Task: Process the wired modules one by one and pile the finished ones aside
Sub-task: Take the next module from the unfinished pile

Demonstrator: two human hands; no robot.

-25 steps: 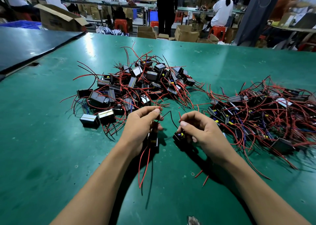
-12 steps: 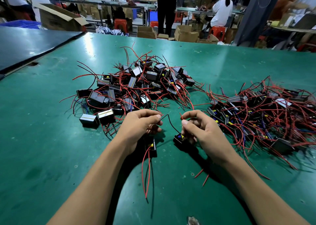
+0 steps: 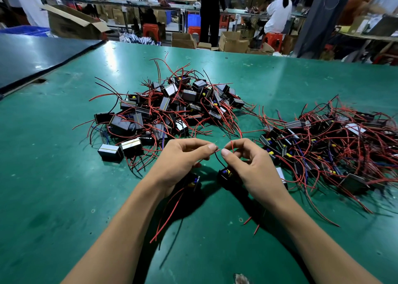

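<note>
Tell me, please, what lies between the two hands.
Head view: a black wire runs from the left hand down to the module at the right hand.

Two slim forearms show from the bottom edge, the left forearm (image 3: 120,229) and the right forearm (image 3: 312,236), both uncovered as far up as the view reaches. The left hand (image 3: 181,161) and right hand (image 3: 252,165) are bare as well, with slender fingers. The thumbnails (image 3: 212,147) are short and rounded.
</note>
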